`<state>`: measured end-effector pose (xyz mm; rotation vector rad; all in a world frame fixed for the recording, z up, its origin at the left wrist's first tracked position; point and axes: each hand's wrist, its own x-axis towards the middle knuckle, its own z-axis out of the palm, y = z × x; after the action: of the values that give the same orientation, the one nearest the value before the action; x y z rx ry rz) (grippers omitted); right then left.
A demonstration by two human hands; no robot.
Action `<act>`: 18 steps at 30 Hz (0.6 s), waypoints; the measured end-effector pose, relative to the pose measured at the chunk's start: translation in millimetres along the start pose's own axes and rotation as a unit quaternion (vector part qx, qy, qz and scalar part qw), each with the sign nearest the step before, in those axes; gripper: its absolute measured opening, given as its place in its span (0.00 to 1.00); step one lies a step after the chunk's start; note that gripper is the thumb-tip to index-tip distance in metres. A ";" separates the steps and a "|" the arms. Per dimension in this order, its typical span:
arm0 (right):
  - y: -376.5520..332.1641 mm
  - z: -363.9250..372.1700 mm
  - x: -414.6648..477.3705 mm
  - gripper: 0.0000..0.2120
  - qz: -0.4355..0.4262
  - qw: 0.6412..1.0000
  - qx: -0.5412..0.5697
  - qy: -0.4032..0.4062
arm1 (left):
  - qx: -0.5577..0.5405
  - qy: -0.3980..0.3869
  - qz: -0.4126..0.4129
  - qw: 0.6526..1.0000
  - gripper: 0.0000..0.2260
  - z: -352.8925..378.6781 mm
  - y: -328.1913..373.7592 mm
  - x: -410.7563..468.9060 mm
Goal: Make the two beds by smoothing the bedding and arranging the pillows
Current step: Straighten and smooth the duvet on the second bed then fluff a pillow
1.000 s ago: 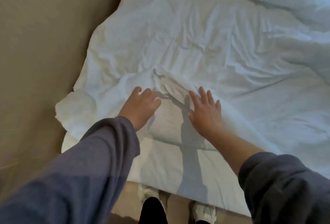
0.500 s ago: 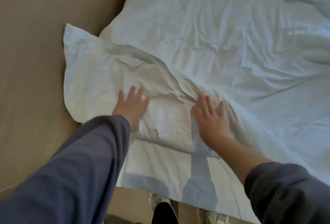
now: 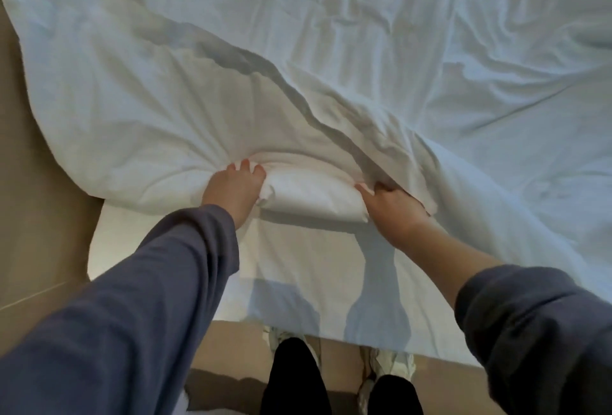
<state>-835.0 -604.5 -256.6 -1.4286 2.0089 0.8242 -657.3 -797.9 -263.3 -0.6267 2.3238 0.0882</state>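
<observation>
Where flat palms pressed earlier, the left hand (image 3: 233, 191) and right hand (image 3: 392, 211) now clutch the bunched duvet (image 3: 132, 100), its corner flung toward ten o'clock off the bed (image 3: 298, 269); spreading has seemingly begun.

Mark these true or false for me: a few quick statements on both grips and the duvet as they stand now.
1. The left-hand grip and the right-hand grip both hold the bunched duvet. True.
2. The left-hand grip lies flat, fingers straight. False: its fingers curl into the fabric.
3. A duvet corner reaches out past the left side of the bed, above the tan floor. True.
4. The right sleeve covers the wrist. False: it sits higher, forearm bare.
</observation>
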 end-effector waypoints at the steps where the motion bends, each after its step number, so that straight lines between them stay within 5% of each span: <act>1: 2.1 -5.0 -9.4 0.33 -0.032 0.999 -0.014 -0.006 | 0.011 -0.006 0.011 1.000 0.20 -9.6 -0.5 -5.7; 5: -4.8 -24.3 -57.5 0.23 -0.130 0.990 -0.036 -0.036 | 0.033 -0.053 0.075 0.995 0.14 -27.9 -3.5 -54.8; 8: -26.4 -18.3 -94.5 0.18 -0.186 0.976 0.047 -0.105 | 0.020 -0.101 0.086 0.991 0.15 -3.2 -5.4 -101.1; 12: -53.1 11.6 -117.7 0.31 -0.153 0.969 0.130 -0.143 | 0.028 -0.136 0.038 0.990 0.27 37.8 -0.6 -130.8; 18: -67.4 22.8 -132.7 0.37 -0.154 0.985 0.081 -0.007 | -0.047 -0.187 0.041 0.980 0.36 33.8 4.7 -128.8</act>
<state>-729.9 -521.7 -187.6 -1.5791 1.7408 0.5221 -557.7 -732.6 -203.6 -0.5113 1.9881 0.3283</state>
